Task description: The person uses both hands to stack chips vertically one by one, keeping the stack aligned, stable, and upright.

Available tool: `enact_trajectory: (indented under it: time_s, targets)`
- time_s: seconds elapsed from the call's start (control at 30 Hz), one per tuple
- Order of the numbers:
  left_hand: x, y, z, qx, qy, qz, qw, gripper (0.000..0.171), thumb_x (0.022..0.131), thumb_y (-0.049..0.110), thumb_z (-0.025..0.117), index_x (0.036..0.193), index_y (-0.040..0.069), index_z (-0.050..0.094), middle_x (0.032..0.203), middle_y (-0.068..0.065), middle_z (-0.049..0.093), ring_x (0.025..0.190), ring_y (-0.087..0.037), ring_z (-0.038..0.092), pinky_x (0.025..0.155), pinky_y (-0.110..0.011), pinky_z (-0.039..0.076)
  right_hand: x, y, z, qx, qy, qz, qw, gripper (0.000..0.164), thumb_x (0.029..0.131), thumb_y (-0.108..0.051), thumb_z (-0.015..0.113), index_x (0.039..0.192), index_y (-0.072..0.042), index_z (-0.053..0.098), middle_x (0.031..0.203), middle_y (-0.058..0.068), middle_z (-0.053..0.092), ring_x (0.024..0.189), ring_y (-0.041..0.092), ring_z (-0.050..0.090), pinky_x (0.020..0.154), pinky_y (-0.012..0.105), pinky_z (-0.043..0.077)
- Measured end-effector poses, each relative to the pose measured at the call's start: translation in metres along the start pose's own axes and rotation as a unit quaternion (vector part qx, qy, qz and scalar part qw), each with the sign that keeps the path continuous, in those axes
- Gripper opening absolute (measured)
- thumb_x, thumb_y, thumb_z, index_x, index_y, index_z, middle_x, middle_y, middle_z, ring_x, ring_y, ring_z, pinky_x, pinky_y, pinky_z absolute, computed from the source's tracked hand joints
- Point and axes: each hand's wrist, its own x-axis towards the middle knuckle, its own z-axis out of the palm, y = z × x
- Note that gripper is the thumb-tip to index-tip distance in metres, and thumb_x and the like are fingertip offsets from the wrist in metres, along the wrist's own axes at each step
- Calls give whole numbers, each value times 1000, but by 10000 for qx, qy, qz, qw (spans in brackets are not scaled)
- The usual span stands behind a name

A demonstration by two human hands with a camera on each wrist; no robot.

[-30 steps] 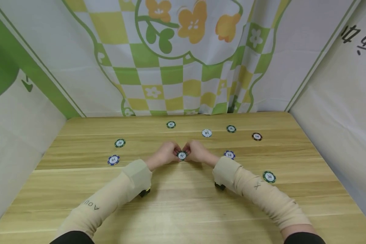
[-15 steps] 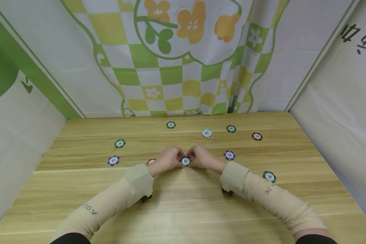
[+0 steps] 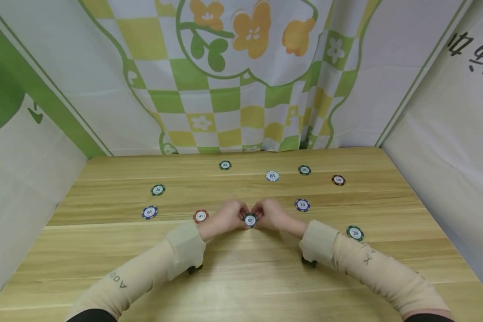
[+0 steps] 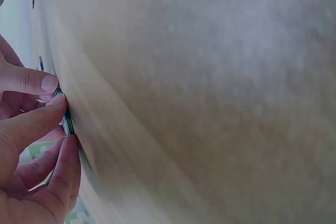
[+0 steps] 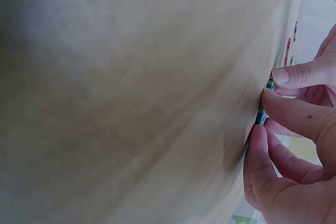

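Note:
Near the middle of the wooden table [image 3: 241, 277], a green poker chip [image 3: 250, 220] marked 20 lies face up between both hands. My left hand [image 3: 230, 215] pinches its left edge and my right hand [image 3: 274, 215] pinches its right edge. Seen nearly edge-on in the left wrist view, the green chip [image 4: 69, 123] sits close over the wood between thumbs and fingertips. The right wrist view gives the same thin green edge [image 5: 260, 114] between the fingers. Just left of my left wrist lies a red chip [image 3: 200, 216] marked 5.
Blue [image 3: 149, 212] and green [image 3: 158, 190] chips lie at left. Along the back are green [image 3: 225, 165], white-blue [image 3: 272, 175], another green [image 3: 304, 170] and a dark 100 chip [image 3: 338, 180]. At right are blue [image 3: 302, 205] and green [image 3: 355, 233] chips. A checkered curtain [image 3: 241, 103] hangs behind.
Both hands have drawn the green chip toward the body and slightly right. The red chip, earlier hidden under the left arm, now shows, and the blue chip at right is fully uncovered.

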Motion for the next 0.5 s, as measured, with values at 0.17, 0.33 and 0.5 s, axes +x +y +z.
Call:
enact_trajectory:
  time_s: [0.17,0.33,0.5]
  targets:
    - [-4,3,3,-95,-39,125,9999,27,64,3,79,85,-2,63,76,-6,63,66,-11,56,60,-18,47,-7,1,0,100,0,-71,9999,31,61,6,76,90,3,65,79,6,63,72,13,58,65,21,49]
    - [-7,7,6,-157,-77,104,9998,27,65,4,79,86,-2,63,76,-6,62,67,-11,55,60,-19,46,-14,3,0,108,-37,-208,9997,31,60,6,76,89,4,65,79,7,64,71,13,58,64,20,49]
    - [-11,12,8,-224,-74,72,9997,28,64,3,79,86,-2,63,77,-5,62,68,-11,55,61,-19,46,-20,5,1,259,-30,-230,9994,30,60,6,76,88,4,65,77,7,64,69,12,58,62,18,48]
